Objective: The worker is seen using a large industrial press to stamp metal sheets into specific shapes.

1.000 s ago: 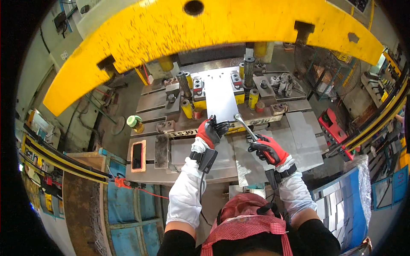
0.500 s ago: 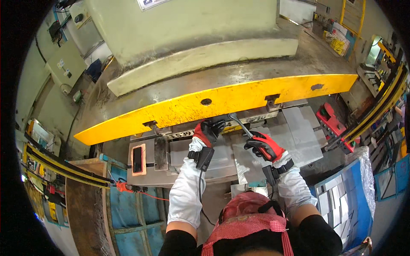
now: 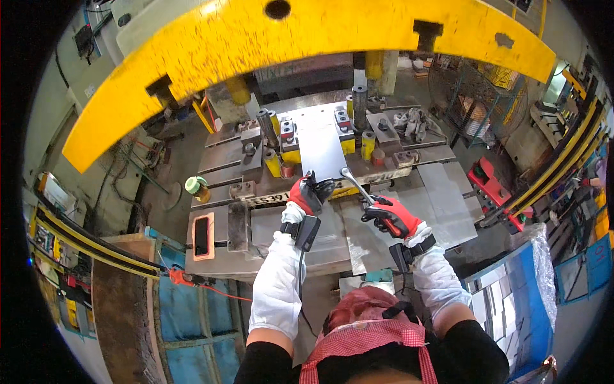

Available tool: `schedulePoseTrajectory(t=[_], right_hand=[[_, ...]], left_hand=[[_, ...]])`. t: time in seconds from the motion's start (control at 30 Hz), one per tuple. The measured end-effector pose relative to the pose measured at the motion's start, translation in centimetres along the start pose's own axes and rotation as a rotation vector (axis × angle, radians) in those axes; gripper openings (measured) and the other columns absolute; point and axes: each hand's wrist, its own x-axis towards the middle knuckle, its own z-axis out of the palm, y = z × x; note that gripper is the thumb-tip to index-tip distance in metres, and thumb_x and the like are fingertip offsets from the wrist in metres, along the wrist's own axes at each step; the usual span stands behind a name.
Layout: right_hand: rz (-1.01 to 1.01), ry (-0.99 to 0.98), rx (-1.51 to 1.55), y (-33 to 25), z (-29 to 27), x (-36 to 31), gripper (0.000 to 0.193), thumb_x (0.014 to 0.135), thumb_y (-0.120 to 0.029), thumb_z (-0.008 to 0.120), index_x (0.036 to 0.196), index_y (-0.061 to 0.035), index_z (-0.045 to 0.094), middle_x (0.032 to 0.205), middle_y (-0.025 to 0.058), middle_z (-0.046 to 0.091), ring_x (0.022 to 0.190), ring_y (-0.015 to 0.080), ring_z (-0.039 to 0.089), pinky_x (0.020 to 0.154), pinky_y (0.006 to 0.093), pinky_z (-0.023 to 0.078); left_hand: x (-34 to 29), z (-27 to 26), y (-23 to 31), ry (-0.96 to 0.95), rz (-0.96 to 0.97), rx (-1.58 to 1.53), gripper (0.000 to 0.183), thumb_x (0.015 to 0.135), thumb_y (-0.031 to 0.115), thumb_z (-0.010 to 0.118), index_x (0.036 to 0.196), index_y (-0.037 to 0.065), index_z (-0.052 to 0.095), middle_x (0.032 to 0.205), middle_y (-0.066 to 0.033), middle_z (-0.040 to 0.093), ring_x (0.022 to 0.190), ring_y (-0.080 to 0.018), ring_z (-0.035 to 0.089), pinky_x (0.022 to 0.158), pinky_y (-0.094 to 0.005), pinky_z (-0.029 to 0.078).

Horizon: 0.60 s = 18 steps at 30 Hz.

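Observation:
My left hand (image 3: 311, 194), in a red and black glove, is at the near end of a bright flat metal sheet (image 3: 320, 144). Its fingers look apart and hold nothing I can see; whether they touch the sheet I cannot tell. Closed in my right hand (image 3: 392, 217), gloved alike, is the handle of a metal rod tool (image 3: 359, 187) with a rounded head. That head is close to the sheet's near right corner. The sheet lies in the die (image 3: 291, 153), between yellow blocks and upright posts.
Above the die hangs the press's yellow beam (image 3: 358, 40). Flat plates (image 3: 294, 233) lie before my left hand, more grey sheets (image 3: 441, 185) to the right. A phone (image 3: 203, 237) sits at left, near a capped bottle (image 3: 197, 189). A red control stand (image 3: 495, 192) is at right.
The yellow beam has risen, uncovering the die and the metal sheet in it. Both hands have stayed nearly in place, the right still gripping the rod tool.

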Motion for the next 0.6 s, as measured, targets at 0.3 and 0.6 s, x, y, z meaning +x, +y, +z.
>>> schedulePoseTrajectory(t=[0.3, 0.6], right_hand=[[-0.391, -0.083, -0.222, -5.2, -1.0, 6.9, 0.016, 0.086, -0.016, 0.055, 0.097, -0.0056, 0.056, 0.077, -0.0018, 0.057, 0.063, 0.0053, 0.052, 0.052, 0.0193, 0.039], [-0.431, -0.141, -0.14, -6.1, -4.1, 19.6, 0.015, 0.083, -0.01, 0.058, 0.097, -0.0035, 0.059, 0.08, 0.0018, 0.059, 0.071, 0.0088, 0.057, 0.062, 0.0248, 0.045]], left_hand=[[0.8, -0.1, -0.1, 0.132, -0.245, -0.336, 0.032, 0.091, 0.035, 0.047, 0.103, 0.005, 0.047, 0.093, -0.0229, 0.062, 0.074, -0.0299, 0.063, 0.07, -0.0385, 0.054], [0.7, 0.0, 0.6, 0.162, -0.461, -0.317, 0.037, 0.089, 0.042, 0.049, 0.094, 0.005, 0.054, 0.089, -0.0187, 0.064, 0.071, -0.0278, 0.063, 0.067, -0.0368, 0.053]])
